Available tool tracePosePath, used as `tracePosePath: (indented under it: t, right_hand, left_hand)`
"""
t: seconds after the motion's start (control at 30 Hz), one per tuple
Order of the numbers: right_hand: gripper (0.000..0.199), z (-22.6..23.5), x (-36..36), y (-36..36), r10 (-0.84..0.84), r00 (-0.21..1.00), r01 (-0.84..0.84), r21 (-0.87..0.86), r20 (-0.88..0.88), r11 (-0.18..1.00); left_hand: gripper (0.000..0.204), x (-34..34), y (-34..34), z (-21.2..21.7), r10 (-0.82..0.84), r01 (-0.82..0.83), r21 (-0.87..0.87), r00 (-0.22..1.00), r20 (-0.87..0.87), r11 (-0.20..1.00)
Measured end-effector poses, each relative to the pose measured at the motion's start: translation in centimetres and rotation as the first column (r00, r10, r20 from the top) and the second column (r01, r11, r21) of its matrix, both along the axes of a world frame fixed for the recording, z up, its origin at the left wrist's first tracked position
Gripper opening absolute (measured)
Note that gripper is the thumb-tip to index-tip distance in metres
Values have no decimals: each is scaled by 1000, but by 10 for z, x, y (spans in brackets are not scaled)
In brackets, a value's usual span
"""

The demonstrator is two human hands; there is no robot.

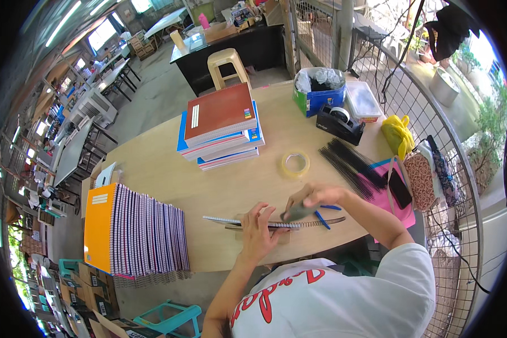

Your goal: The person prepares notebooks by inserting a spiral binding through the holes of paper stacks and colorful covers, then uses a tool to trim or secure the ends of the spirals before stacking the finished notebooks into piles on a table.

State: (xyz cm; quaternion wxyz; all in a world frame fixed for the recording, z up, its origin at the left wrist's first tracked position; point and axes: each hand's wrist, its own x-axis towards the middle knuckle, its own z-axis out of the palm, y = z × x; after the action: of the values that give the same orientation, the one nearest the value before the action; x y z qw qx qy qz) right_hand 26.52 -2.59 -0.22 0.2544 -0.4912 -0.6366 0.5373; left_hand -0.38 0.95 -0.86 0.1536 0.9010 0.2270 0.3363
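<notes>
My left hand point(258, 228) grips a thin notebook point(222, 220) standing on its edge near the table's front, thumb on the near side and fingers over the top. A dark spiral binding coil point(324, 223) runs along the notebook's edge and sticks out to the right. My right hand point(315, 195) is closed around a dark grey-green object point(299, 212), blurred and partly covered, just above the coil; its kind I cannot make out. Beside the coil lies a blue pen-like stick point(322, 219), with a shorter blue piece point(330, 207) behind it.
A tall stack of spiral notebooks point(98, 231) stands at the left, and a smaller pile point(222, 112) at the back. A tape roll point(295, 164), black coils point(355, 163), a tape dispenser point(343, 127), a blue-green box point(327, 98) and a phone point(399, 188) lie rightward, near a wire fence point(450, 169).
</notes>
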Motion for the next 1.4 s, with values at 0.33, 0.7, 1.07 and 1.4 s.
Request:
tracePosePath:
  t: [0.33,0.7,1.07,1.4]
  right_hand:
    - [44,23,-22,12,31,986,-41,60,165,997]
    - [50,25,-56,26,127,989,-136,132,71,982]
    - [53,19,-60,37,-41,971,33,-37,-235,999]
    - [52,24,-81,61,66,825,-299,333,562,894]
  left_hand:
    - [75,-6,8,3,-7,7,-1,990,143,1000]
    - [47,-49,33,-5,218,-212,99,975,-54,972]
    - [55,-81,50,-14,377,-385,9,908,181,923]
    - [58,-88,63,-23,302,-268,-181,933,195,946]
